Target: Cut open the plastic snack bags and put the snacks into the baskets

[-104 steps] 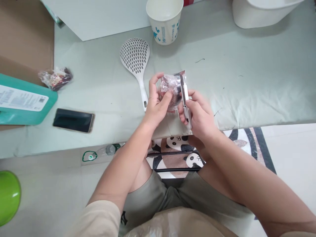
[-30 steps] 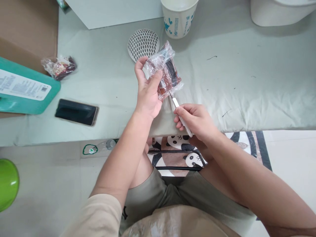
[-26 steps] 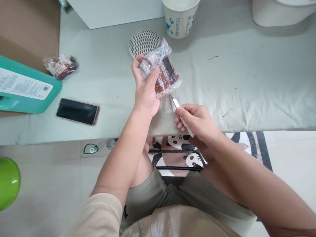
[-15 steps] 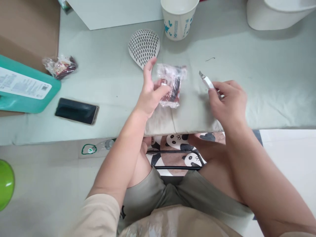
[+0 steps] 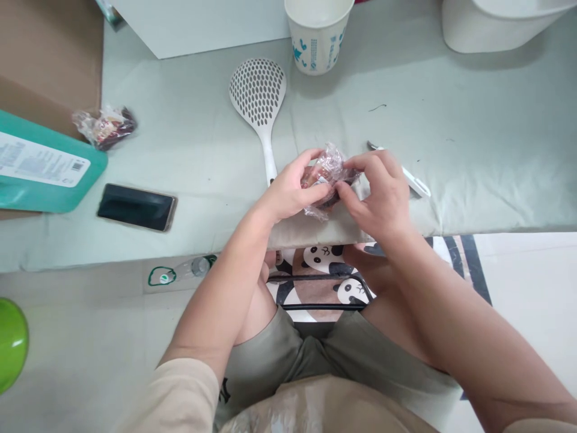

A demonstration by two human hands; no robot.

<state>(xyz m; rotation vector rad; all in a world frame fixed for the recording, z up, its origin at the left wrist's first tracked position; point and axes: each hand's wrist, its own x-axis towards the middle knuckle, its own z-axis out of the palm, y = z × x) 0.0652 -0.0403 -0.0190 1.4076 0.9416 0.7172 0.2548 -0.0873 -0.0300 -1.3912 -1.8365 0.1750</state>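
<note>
Near the table's front edge, my left hand (image 5: pixel 295 189) grips a small reddish-brown packet (image 5: pixel 322 183) in crinkled clear plastic wrap. My right hand (image 5: pixel 381 189) pinches the wrap on the packet's right side with thumb and forefinger. What exactly is inside the packet I cannot make out. A white utility knife (image 5: pixel 418 183) lies on the table just beyond and to the right of my right hand, which hides its middle. Left of the packet lies a white perforated skimmer (image 5: pixel 258 90), its handle end partly behind my left hand.
A paper cup (image 5: pixel 318 42) and a white tub (image 5: pixel 500 30) stand at the back. To the left are a phone (image 5: pixel 136 207), another wrapped packet (image 5: pixel 108 126) and a green container (image 5: pixel 49 162). A white box (image 5: pixel 202 24) sits at the back left.
My right hand has put the utility knife down on the table and moved left to the packet. My left hand has lowered the packet slightly, and both hands now hold it.
</note>
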